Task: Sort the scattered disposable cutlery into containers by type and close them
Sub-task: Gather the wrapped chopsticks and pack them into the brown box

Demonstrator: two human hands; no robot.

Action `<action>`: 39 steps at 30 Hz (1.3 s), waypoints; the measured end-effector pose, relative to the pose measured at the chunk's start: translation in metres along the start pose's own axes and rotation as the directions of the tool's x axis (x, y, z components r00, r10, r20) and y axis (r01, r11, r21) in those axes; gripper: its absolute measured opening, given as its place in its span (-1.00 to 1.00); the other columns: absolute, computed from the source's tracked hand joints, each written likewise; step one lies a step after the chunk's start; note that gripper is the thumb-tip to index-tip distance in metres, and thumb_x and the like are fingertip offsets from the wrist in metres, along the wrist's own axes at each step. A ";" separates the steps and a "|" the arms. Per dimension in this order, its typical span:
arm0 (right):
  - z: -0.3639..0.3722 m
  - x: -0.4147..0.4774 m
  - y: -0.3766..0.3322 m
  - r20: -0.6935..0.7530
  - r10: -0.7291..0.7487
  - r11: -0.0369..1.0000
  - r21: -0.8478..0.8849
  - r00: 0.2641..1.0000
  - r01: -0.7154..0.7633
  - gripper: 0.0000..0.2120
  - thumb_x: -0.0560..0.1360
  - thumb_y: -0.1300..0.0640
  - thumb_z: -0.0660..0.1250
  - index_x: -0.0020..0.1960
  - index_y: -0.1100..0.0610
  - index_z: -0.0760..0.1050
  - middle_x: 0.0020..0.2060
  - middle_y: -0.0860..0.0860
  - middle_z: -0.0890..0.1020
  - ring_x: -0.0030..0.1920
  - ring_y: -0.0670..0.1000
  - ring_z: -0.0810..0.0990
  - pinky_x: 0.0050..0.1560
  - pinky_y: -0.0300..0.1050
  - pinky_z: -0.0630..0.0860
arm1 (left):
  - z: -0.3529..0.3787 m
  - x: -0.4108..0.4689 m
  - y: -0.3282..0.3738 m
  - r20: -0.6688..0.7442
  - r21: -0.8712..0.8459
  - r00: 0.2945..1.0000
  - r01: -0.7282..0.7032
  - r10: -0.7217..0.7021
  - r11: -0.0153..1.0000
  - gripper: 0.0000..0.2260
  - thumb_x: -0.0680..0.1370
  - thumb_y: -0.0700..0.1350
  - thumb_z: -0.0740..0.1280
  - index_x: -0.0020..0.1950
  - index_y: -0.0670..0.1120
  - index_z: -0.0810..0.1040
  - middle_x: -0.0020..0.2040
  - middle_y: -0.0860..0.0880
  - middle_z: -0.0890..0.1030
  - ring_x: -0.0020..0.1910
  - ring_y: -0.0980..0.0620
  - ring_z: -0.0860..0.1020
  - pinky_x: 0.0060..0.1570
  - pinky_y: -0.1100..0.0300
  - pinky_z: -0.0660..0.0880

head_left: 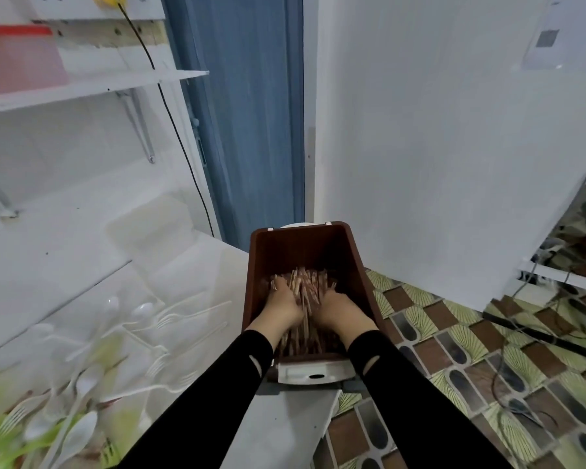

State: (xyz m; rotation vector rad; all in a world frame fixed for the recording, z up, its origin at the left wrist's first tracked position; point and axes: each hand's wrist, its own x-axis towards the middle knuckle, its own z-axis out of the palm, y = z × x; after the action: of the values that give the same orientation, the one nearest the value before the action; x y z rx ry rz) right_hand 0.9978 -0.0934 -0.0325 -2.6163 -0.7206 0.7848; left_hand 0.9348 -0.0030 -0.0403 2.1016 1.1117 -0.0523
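Brown plastic makes up the deep rectangular container (251,282), seen from the head view. It sits at the right-hand edge of the white glossy desk (278,434), with its long side running away from me. Both my arms reach down into it.

Inside lies a thick bundle of pale wooden sticks (307,282), all pointing along the box. My left hand (283,309) curls round the bundle from the left and my right hand (340,309) from the right, fingers bent over the sticks. I judge that I hold them from both sides so the sticks stay parallel and settle flat, leaving room for the box to shut. A white plastic piece with a dark slot (313,372) sits at the near end of the container. It may be a lid or a latch, but I cannot tell which.

To my left, clear-white plastic spoons and forks (142,319) lie scattered and mixed across the desk, well apart from the box and unsorted. That part of the job looks undone. Beyond the desk edge on my right is patterned brown and green floor tile (454,384).
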 end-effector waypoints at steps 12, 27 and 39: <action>-0.004 -0.008 -0.004 -0.017 -0.155 0.978 -0.140 0.988 0.152 -0.61 0.59 0.14 0.18 0.39 0.19 0.31 0.31 0.26 0.45 0.23 0.27 0.52 0.16 0.02 0.49 | 0.003 0.000 -0.001 0.043 0.300 0.998 -0.063 0.052 0.952 -0.48 0.59 -0.11 0.29 0.52 -0.14 0.23 0.51 -0.19 0.20 0.50 -0.22 0.18 0.44 0.05 0.21; -0.003 -0.002 -0.004 0.027 -0.063 0.963 -0.261 0.998 0.068 -0.76 0.59 0.23 0.18 0.21 0.24 0.51 0.15 0.14 0.59 0.11 0.16 0.61 -0.06 -0.05 0.51 | 0.000 -0.002 0.000 0.146 0.467 0.980 -0.187 0.134 0.864 -0.53 0.56 -0.27 0.25 0.46 -0.09 0.26 0.57 -0.21 -0.13 0.53 -0.30 0.00 0.49 -0.10 0.14; 0.000 0.003 -0.006 0.081 -0.081 0.984 -0.154 0.993 0.093 -0.57 0.58 0.23 0.25 0.42 0.27 0.28 0.29 0.24 0.50 0.22 0.20 0.56 0.12 -0.01 0.52 | 0.001 0.000 0.003 0.177 0.479 0.969 -0.237 0.171 0.846 -0.64 0.59 -0.20 0.26 0.39 -0.16 0.40 0.50 -0.24 0.19 0.37 -0.24 0.38 0.33 0.09 0.34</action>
State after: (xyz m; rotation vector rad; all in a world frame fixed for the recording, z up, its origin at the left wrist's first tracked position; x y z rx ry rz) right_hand 0.9979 -0.0871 -0.0316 -2.6850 -0.9481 0.8338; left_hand 0.9371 -0.0045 -0.0393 2.6237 0.8483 -0.4061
